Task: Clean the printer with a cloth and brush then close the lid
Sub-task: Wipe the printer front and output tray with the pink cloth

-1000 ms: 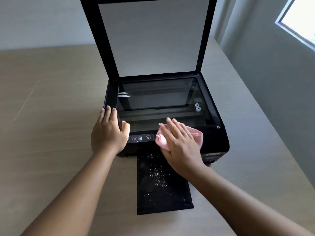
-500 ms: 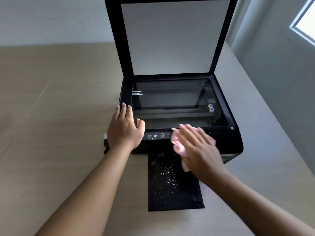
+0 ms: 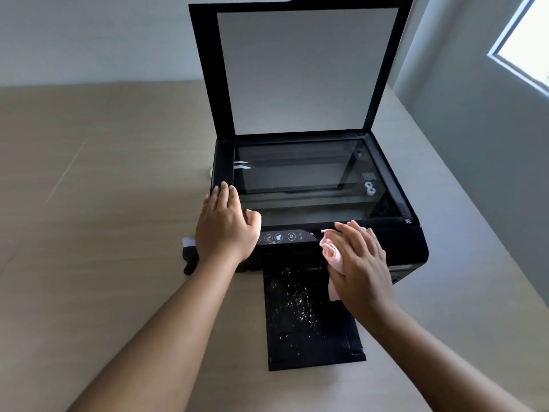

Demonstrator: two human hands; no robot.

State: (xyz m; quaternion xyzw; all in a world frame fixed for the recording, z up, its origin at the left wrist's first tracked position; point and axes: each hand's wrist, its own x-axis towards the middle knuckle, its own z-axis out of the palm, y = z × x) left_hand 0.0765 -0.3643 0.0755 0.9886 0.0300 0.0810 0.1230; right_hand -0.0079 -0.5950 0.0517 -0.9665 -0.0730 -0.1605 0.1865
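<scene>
Head view, looking down over both forearms.

Left hand flat on the near left corner of the black printer. Four fingers straight and pressed together, tips on the left frame beside the scanner glass. Thumb splayed off to the right, resting at the glass's near edge. Nothing gripped.

Just right of that thumb and a little below it: row of round control buttons on the front panel.

Right hand flat against the printer's front right. Fingers straight, slightly fanned, tips up at the near frame of the glass. Under palm and fingers: pink cloth, pressed onto the front face, not pinched. Bunched fold bulging out left of the index finger, one corner hanging below the heel of the hand.

Below and left of the right fingers, between the two wrists: black output tray extended flat over the tan table, sprinkled with white specks, thickest near its middle.

Beyond both sets of fingertips: reflective glass, then the lid, hinged at the far edge, raised near upright, pale backing pad facing the camera.

Far right of the right hand: grey wall and the corner of a window
</scene>
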